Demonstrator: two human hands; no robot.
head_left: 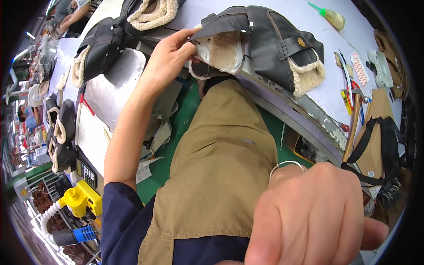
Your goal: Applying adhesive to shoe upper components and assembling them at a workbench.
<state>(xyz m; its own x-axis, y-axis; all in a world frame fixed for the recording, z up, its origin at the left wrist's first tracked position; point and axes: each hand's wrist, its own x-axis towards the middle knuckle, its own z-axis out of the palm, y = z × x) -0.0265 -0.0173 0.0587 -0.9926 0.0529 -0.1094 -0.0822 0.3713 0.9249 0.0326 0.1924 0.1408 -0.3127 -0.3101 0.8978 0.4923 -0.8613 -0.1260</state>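
At the near edge of the pale worktable, my left hand (170, 57) pinches the rim of a black leather shoe upper (221, 26) between thumb and fingers. The raised rim shows a whitish and brown inside. Joined to it or lying against it on the right is another black shoe upper (282, 48), with cream fleece at its opening and a strap with a brass-coloured button. Close to the camera, my right hand (309, 212) is lifted, back of the hand up, with a thin bracelet at the wrist. Its fingers curl closed, and whatever they hold is hidden.
More fleece-lined black uppers (99, 48) lie to the left, with others (64, 128) beyond. On the right are a green-tipped bottle (331, 17), a hammer (353, 119), hand tools and a black-strapped box (375, 141). A yellow blower (81, 198) stands lower left.
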